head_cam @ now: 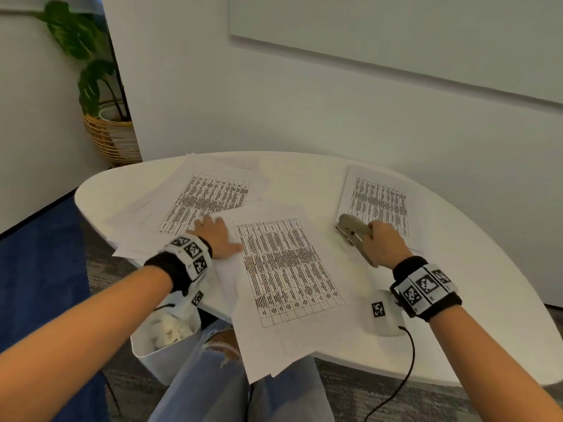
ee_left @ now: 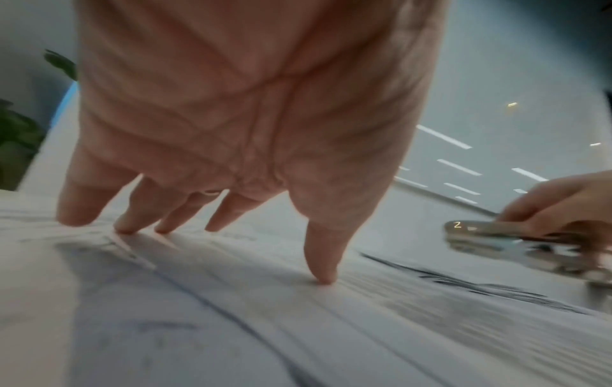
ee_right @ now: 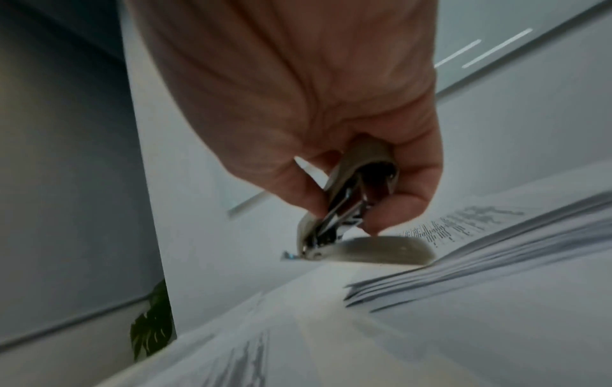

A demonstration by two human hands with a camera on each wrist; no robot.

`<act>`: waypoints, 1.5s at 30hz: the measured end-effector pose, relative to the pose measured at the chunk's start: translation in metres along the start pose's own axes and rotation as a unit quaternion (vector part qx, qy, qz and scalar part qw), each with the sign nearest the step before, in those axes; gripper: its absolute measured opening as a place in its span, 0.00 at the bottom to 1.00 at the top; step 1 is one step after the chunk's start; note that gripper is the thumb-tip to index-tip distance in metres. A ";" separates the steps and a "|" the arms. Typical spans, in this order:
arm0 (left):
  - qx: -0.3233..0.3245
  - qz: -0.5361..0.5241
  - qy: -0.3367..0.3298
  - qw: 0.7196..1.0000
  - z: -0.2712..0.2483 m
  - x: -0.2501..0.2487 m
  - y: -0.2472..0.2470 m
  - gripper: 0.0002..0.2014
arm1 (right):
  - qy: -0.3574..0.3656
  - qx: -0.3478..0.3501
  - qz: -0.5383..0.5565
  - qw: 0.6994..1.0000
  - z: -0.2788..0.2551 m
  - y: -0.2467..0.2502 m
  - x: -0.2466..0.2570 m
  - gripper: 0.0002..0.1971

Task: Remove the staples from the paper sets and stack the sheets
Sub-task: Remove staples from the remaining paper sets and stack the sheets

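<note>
The paper set (head_cam: 286, 269) with its printed table lies on the white bench (head_cam: 457, 300), its near edge hanging over the bench's front rim. In the head view the left hand (head_cam: 216, 237) presses flat on the set's left edge, fingers spread, touching a looser heap of sheets (head_cam: 198, 199) farther left of the set. To the set's right, the right hand (head_cam: 382, 243) curls round a staple remover (head_cam: 355, 231), just beside a tidier stack (head_cam: 380, 202). A potted plant (head_cam: 91, 86) stands beyond the bench.

The left wrist view alone shows the fingertips (ee_left: 323, 275) planted on the paper, palm lifted.

The right wrist view alone shows the remover's (ee_right: 348, 209) metal jaws parted, and the stack's layered edges (ee_right: 463, 275).
</note>
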State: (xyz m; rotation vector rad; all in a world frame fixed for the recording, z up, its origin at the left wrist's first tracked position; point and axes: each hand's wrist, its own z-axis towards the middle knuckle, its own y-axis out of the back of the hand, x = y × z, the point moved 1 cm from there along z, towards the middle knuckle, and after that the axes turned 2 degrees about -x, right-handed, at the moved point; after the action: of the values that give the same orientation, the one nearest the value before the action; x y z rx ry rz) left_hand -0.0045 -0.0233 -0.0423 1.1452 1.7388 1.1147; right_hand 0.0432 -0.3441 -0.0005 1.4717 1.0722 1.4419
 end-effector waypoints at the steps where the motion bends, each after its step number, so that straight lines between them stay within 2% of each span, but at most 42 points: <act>1: -0.007 -0.010 0.016 1.000 0.006 0.003 0.006 0.51 | -0.010 0.001 0.047 0.999 -0.003 0.003 -0.001 0.08; 2: -0.014 -0.018 0.023 0.999 0.010 0.006 0.011 0.52 | -0.023 0.010 0.116 0.993 -0.006 0.006 -0.001 0.08; 5: -0.028 -0.014 0.016 0.999 0.015 0.008 0.026 0.49 | -0.072 0.066 0.306 0.947 -0.021 0.015 0.003 0.17; 8: -0.009 -0.040 0.021 0.999 0.015 0.008 0.033 0.41 | -0.088 0.111 0.339 0.930 -0.029 0.012 0.003 0.18; 10: -0.011 -0.052 0.016 0.998 0.014 0.004 0.034 0.33 | -0.089 0.135 0.345 0.924 -0.030 0.009 0.001 0.15; 13: -0.048 -0.081 -0.040 0.995 0.006 -0.011 0.031 0.18 | -0.102 0.181 0.374 0.904 -0.033 0.005 -0.003 0.10; 15: -0.050 -0.107 -0.088 0.989 -0.003 -0.026 0.027 0.16 | -0.106 0.191 0.389 0.895 -0.033 0.003 -0.007 0.10; 17: -0.037 -0.150 -0.129 0.980 -0.013 -0.045 0.021 0.19 | -0.098 0.184 0.366 0.907 -0.032 0.003 -0.010 0.13; 21: -0.013 -0.182 -0.198 0.963 -0.025 -0.081 0.015 0.21 | -0.085 0.165 0.246 0.951 -0.033 0.003 -0.012 0.15; 24: -0.011 -0.182 -0.223 0.958 -0.025 -0.102 0.013 0.19 | -0.075 0.168 0.191 0.964 -0.035 -0.003 -0.010 0.17; 28: 0.000 -0.133 -0.246 0.960 -0.023 -0.119 0.007 0.20 | -0.020 0.166 0.122 0.978 -0.034 -0.005 -0.010 0.19; 34: -0.001 -0.103 -0.275 0.956 -0.022 -0.129 -0.005 0.26 | 0.036 0.146 0.034 0.988 -0.025 0.000 -0.004 0.17; 37: -0.044 -0.027 -0.293 0.955 -0.026 -0.132 -0.014 0.32 | 0.052 0.144 -0.051 0.987 -0.022 -0.010 -0.005 0.18; 39: -0.077 0.014 -0.318 0.945 -0.032 -0.133 -0.019 0.28 | 0.041 0.144 -0.063 0.987 -0.020 -0.018 -0.008 0.18; 41: -0.054 0.019 -0.323 0.945 -0.037 -0.135 -0.026 0.22 | 0.033 0.138 -0.073 0.987 -0.020 -0.023 -0.010 0.18; 43: -0.020 0.018 -0.313 0.949 -0.039 -0.134 -0.032 0.25 | 0.026 0.131 -0.089 0.987 -0.021 -0.028 -0.010 0.19; 45: -0.015 0.034 -0.313 0.949 -0.039 -0.135 -0.036 0.30 | 0.022 0.121 -0.100 0.987 -0.024 -0.032 -0.007 0.20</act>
State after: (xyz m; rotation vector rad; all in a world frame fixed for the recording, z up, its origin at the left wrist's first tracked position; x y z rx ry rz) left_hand -0.0084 -0.1681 -0.0465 1.3623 1.1884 0.6977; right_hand 0.0183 -0.3406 -0.0326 1.4547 1.4207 1.2404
